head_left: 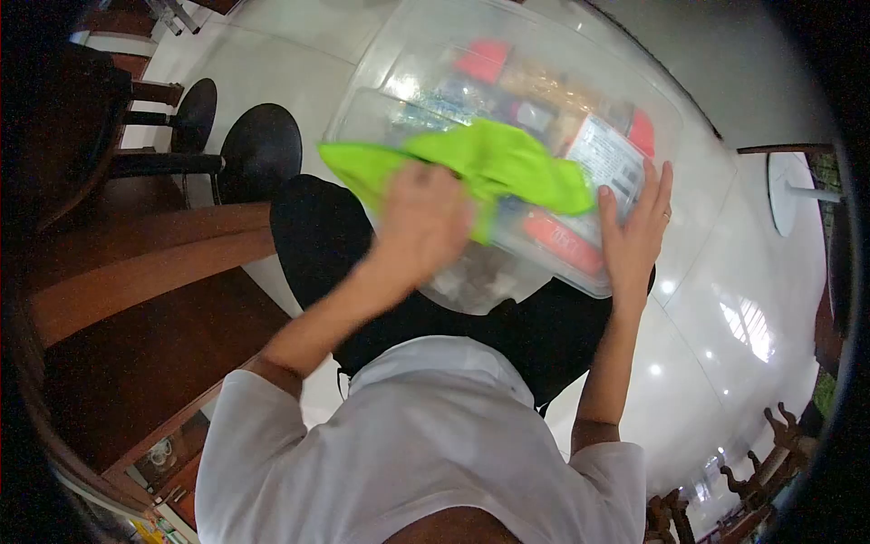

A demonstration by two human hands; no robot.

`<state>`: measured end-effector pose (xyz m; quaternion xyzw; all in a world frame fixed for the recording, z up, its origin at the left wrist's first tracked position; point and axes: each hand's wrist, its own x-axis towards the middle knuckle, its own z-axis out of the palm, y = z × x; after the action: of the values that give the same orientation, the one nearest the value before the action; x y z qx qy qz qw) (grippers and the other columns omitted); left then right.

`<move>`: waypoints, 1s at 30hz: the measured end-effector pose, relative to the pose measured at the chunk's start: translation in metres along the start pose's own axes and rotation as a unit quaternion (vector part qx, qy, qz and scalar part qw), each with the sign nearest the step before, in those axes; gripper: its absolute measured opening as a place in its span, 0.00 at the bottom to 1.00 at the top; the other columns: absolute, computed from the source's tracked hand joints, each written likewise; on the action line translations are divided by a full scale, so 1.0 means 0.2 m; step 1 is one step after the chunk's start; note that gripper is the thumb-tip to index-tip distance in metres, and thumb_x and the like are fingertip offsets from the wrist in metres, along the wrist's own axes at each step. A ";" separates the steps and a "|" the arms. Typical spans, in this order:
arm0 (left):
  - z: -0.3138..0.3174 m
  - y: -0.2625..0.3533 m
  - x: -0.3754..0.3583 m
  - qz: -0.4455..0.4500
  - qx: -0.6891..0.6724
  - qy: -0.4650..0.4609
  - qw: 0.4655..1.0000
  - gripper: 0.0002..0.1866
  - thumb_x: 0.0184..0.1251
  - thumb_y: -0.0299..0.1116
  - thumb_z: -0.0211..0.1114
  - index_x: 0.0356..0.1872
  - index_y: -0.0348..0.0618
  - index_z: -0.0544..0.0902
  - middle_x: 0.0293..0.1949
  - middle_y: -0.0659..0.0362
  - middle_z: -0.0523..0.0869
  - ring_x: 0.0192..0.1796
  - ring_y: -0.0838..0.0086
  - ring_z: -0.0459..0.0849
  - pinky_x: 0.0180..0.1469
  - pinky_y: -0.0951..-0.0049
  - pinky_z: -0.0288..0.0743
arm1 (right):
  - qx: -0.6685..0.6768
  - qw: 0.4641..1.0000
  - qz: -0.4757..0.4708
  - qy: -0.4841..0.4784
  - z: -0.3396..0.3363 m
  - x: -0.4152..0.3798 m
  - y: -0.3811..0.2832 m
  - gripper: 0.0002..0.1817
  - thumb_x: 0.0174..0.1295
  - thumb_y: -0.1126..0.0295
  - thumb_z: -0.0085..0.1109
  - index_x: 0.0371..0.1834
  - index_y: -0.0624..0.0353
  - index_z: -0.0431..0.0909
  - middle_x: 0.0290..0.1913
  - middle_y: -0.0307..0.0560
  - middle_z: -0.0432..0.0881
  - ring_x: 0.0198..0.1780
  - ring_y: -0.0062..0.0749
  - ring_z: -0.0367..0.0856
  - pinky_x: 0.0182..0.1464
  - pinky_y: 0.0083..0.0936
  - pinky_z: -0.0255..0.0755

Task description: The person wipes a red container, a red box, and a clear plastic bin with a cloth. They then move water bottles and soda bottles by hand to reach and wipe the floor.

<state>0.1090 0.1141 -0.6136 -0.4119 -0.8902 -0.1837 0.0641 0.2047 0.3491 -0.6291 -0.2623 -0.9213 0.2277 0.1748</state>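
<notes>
My left hand (pixel 426 218), smeared by motion, is closed on a bright green cloth (pixel 507 159). The cloth lies bunched across the top of a large clear plastic storage box (pixel 362 113). At the box's near right corner, my right hand (pixel 637 231) rests with thumb and fingers apart and a ring on one finger. Beside its thumb is a white printed label (pixel 603 159) with a barcode. Through the plastic show coral-red items (pixel 562 243) and tan and blue-grey contents that I cannot make out.
My black-clad legs (pixel 331 240) are under the near side of the box. Dark wooden furniture (pixel 154 245) and round black discs (pixel 260 150) stand at left. Shiny white tiles (pixel 698 299) cover the floor. A round white base (pixel 790 195) is at right.
</notes>
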 end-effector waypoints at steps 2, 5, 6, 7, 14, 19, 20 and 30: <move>0.17 0.23 0.01 0.140 -0.120 0.038 0.982 0.08 0.47 0.35 0.58 0.25 0.42 0.77 0.29 0.52 0.74 0.37 0.59 0.73 0.39 0.59 0.66 | -0.047 0.999 0.001 0.006 0.01 0.01 -0.01 0.34 0.54 0.64 0.60 0.66 0.56 0.60 0.71 0.56 0.51 0.67 0.60 0.57 0.65 0.44 0.57; 0.32 0.59 0.07 0.127 -0.133 0.026 0.983 0.11 0.54 0.43 0.62 0.25 0.48 0.77 0.30 0.57 0.74 0.34 0.63 0.74 0.34 0.60 0.66 | 0.014 0.999 -0.026 0.018 0.02 0.02 0.04 0.34 0.53 0.67 0.60 0.65 0.56 0.60 0.71 0.55 0.52 0.68 0.56 0.57 0.66 0.41 0.56; 0.34 0.57 0.07 0.124 -0.130 0.028 0.983 0.11 0.54 0.43 0.62 0.25 0.48 0.77 0.30 0.57 0.74 0.34 0.63 0.74 0.34 0.60 0.66 | 0.057 0.998 -0.023 0.016 0.02 0.03 0.05 0.33 0.54 0.68 0.59 0.65 0.55 0.61 0.71 0.55 0.52 0.69 0.52 0.56 0.67 0.39 0.54; 0.35 0.52 0.06 0.147 -0.151 0.067 0.975 0.12 0.53 0.45 0.63 0.26 0.48 0.77 0.30 0.58 0.74 0.33 0.63 0.74 0.34 0.60 0.66 | 0.060 0.998 -0.026 0.014 0.02 0.03 0.05 0.33 0.54 0.68 0.59 0.65 0.55 0.61 0.71 0.55 0.52 0.69 0.52 0.56 0.67 0.39 0.54; -0.11 -0.41 -0.01 0.021 0.105 0.106 0.989 0.11 0.43 0.41 0.65 0.22 0.46 0.77 0.27 0.56 0.73 0.32 0.60 0.73 0.34 0.59 0.64 | 0.024 0.999 -0.030 0.007 0.02 0.02 0.04 0.32 0.58 0.61 0.58 0.65 0.57 0.61 0.71 0.57 0.52 0.70 0.53 0.55 0.68 0.42 0.53; -0.22 -0.68 -0.05 -0.312 -0.259 0.051 0.913 0.18 0.50 0.36 0.66 0.39 0.34 0.77 0.40 0.49 0.79 0.38 0.64 0.79 0.42 0.67 0.74 | 0.017 1.000 -0.005 -0.002 0.02 0.01 0.02 0.33 0.59 0.57 0.58 0.65 0.58 0.61 0.71 0.58 0.51 0.69 0.55 0.55 0.68 0.43 0.52; -0.20 -0.67 -0.05 -0.314 -0.259 0.050 0.912 0.18 0.50 0.36 0.66 0.39 0.34 0.77 0.40 0.49 0.79 0.38 0.64 0.79 0.42 0.67 0.74 | 0.019 1.000 -0.010 0.001 0.02 0.01 0.02 0.33 0.59 0.57 0.58 0.65 0.58 0.61 0.71 0.58 0.51 0.69 0.55 0.56 0.68 0.43 0.52; -0.30 -0.76 0.23 -0.235 0.001 -0.070 0.970 0.27 0.44 0.47 0.66 0.44 0.39 0.81 0.40 0.49 0.84 0.43 0.56 0.83 0.47 0.62 0.75 | 0.029 1.000 -0.005 0.000 0.02 -0.01 0.01 0.31 0.62 0.59 0.55 0.65 0.60 0.61 0.71 0.60 0.50 0.71 0.53 0.53 0.69 0.40 0.50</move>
<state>-0.0383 0.0332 -0.5873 -0.2031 -0.9645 -0.1632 -0.0429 0.2040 0.3481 -0.6342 -0.2524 -0.9157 0.2532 0.1836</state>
